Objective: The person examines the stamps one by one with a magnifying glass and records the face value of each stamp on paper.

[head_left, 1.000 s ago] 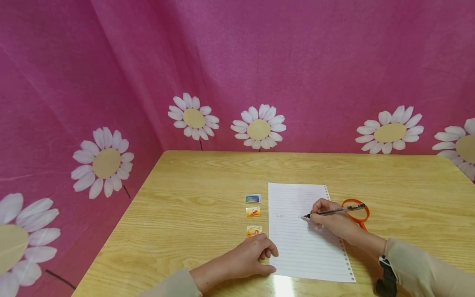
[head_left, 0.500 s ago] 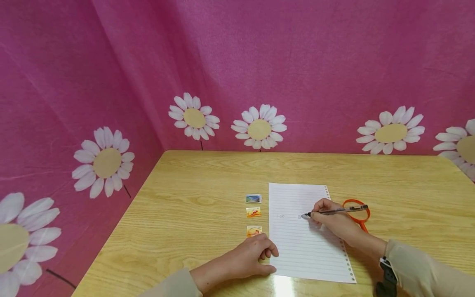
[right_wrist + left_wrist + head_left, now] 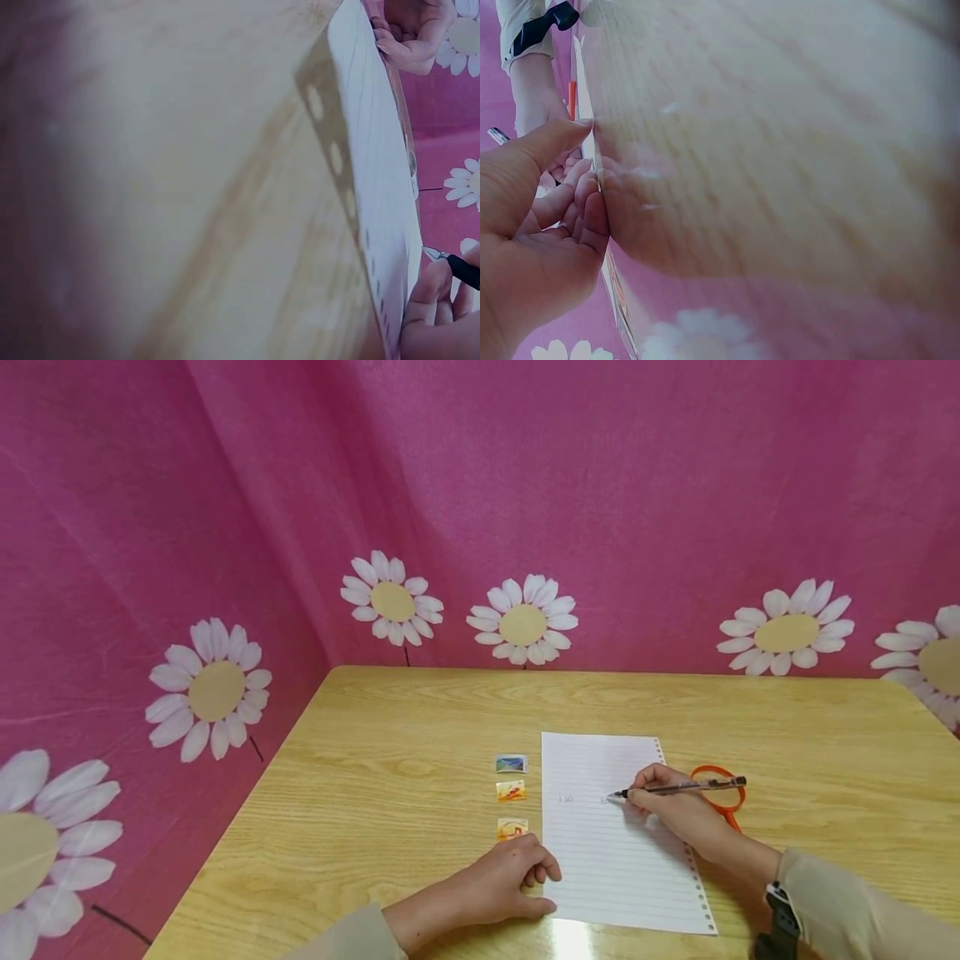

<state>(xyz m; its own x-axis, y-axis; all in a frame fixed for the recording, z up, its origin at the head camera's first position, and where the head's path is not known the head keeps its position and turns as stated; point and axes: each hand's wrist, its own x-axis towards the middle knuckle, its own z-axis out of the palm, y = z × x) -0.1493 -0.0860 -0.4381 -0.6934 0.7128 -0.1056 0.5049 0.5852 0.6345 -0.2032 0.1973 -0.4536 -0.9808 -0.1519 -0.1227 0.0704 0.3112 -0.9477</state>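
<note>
My right hand (image 3: 678,806) pinches a clear-barrelled pen (image 3: 690,787) with a dark grip, its tip down at the lined paper (image 3: 600,868). Faint handwritten figures, one group at the left and one by the pen tip, share a line on the sheet. In the right wrist view the pen's pointed tip (image 3: 431,253) shows beyond the fingers. My left hand (image 3: 513,875) rests at the sheet's lower left edge, thumb extended and fingers loosely bent, holding nothing. Just above it lie three small stamp-like pictures, one blue (image 3: 512,763) and two yellow-orange (image 3: 512,791), in a column beside the paper.
A magnifying glass with an orange-red rim and handle (image 3: 729,817) lies right of the paper, partly behind the right hand and pen. The wooden table (image 3: 375,760) meets a pink curtain (image 3: 630,485) with daisies at its back and left. A dark watch (image 3: 782,920) circles the right wrist.
The pen has shifted slightly in small strokes near the same figures, its rear end moving a little to the right. My left hand stays in place at the paper's edge.
</note>
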